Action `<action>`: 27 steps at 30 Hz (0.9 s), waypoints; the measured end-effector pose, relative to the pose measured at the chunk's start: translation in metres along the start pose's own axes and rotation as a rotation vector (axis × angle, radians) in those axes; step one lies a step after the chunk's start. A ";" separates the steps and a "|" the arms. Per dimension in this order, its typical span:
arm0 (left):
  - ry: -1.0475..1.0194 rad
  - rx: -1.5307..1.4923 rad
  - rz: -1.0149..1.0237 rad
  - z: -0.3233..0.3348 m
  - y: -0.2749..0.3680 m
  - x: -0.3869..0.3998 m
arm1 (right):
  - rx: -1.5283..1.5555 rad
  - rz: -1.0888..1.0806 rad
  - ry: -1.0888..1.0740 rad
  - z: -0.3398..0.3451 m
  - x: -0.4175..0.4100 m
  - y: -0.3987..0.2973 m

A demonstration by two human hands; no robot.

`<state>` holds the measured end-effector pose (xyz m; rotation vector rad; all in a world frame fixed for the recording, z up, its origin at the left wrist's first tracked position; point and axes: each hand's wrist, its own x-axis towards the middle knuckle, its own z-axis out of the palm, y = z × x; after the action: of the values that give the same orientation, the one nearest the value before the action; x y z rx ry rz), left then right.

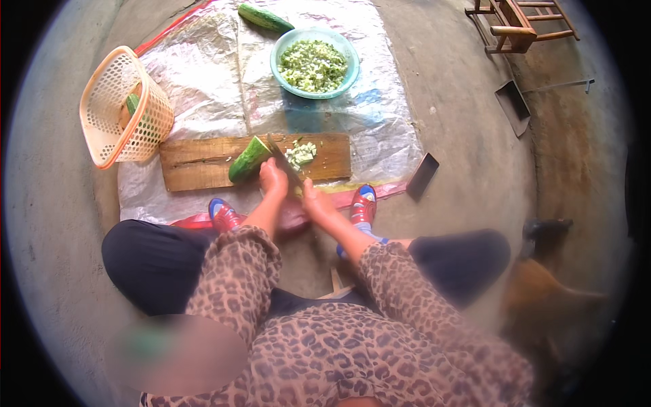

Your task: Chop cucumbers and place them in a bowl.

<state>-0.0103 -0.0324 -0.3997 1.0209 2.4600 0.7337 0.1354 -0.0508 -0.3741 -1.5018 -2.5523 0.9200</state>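
A thick green cucumber (pixel 247 162) with a pale cut end lies slanted on a wooden board (pixel 198 165). Against its near right side is my left hand (pixel 273 178), fingers curled and partly hidden, so whether it grips the cucumber is unclear. My right hand (pixel 316 202) grips the near end of a knife (pixel 286 162), whose dark blade points away from me beside the cut end. Pale chopped pieces (pixel 301 154) are heaped on the board just right of the blade.
A teal basin (pixel 351 84) of chopped green vegetable and a whole cucumber (pixel 264 18) stand beyond the board on a plastic sheet (pixel 203 96). Left is a plastic basket (pixel 109 145); right are a phone-like object (pixel 423 175), a dustpan (pixel 513 106) and a wooden chair (pixel 514 25).
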 end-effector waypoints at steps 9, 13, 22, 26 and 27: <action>-0.051 -0.012 -0.081 0.000 0.004 0.004 | 0.010 0.031 0.075 -0.018 0.014 -0.008; -0.046 -0.001 -0.066 0.000 0.007 0.004 | -0.046 0.078 0.071 -0.009 0.012 -0.003; -0.053 -0.145 -0.109 0.006 0.000 0.011 | 0.071 0.017 0.131 -0.018 0.009 0.004; -0.057 -0.086 -0.159 0.001 -0.009 0.016 | 0.036 0.007 0.044 -0.020 0.004 -0.013; -0.063 -0.089 -0.156 0.002 -0.003 0.015 | 0.033 0.013 0.047 -0.015 0.003 -0.007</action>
<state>-0.0208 -0.0232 -0.4053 0.7976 2.3979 0.7412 0.1329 -0.0446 -0.3589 -1.5146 -2.4851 0.9129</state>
